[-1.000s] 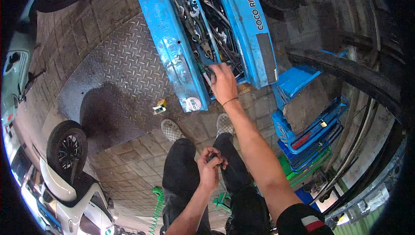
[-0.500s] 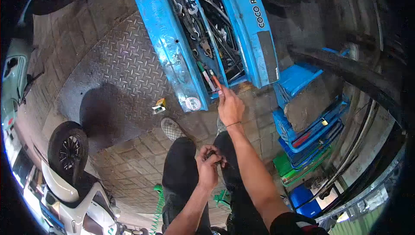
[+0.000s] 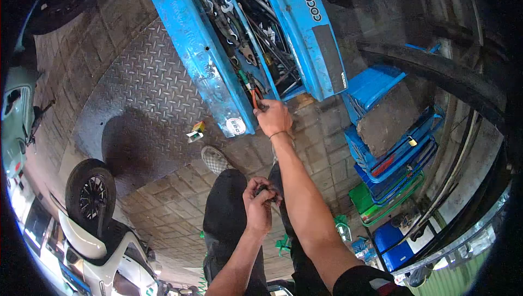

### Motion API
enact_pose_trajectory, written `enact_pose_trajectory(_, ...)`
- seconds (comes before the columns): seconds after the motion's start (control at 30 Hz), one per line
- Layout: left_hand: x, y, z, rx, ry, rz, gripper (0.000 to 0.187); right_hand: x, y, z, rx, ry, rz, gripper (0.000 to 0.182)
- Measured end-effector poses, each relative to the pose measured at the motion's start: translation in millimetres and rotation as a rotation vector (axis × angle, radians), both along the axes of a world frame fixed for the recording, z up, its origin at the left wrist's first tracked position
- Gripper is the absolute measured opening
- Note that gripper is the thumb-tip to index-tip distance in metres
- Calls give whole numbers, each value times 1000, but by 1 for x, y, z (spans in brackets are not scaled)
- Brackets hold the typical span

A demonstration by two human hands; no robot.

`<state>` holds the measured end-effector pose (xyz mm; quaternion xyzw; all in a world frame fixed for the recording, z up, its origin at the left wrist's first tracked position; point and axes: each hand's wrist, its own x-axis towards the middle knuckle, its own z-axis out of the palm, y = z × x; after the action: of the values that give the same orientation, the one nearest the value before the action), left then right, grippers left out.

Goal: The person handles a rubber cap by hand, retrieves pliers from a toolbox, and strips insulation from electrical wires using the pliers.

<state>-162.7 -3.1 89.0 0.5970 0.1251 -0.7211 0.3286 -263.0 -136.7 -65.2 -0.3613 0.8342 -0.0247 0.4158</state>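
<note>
An open blue metal toolbox [image 3: 201, 56] lies on the floor ahead, full of wrenches and several other tools. My right hand [image 3: 272, 117] reaches to its near end and closes on an orange-handled tool [image 3: 254, 99] lying in the tray. My left hand [image 3: 259, 203] stays close to my knees, fingers closed around a small dark part [image 3: 265, 190] that is mostly hidden. My black trousers and one checkered shoe [image 3: 215, 159] show below.
The toolbox rests on a dark checker-plate sheet [image 3: 131, 94] over brick paving. Stacked blue crates [image 3: 392, 149] stand to the right beside a large black tyre [image 3: 436, 72]. A white scooter with its wheel [image 3: 90, 195] is at the lower left. A small box [image 3: 195, 131] lies on the floor.
My right hand drew back from inside the toolbox, then came back to its near end and gripped the orange-handled tool. My left hand kept still with its part.
</note>
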Motion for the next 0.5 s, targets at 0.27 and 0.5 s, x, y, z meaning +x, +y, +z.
enact_pose_trajectory(0.27, -1, -2, 3, 4, -8, -4, 22, -21, 27, 20, -106, -76, -64, 24)
enact_pose_trajectory(0.5, 0, -4, 5, 0, 0, -6, 23, -8, 25, 0, -196, -31, -173, 21)
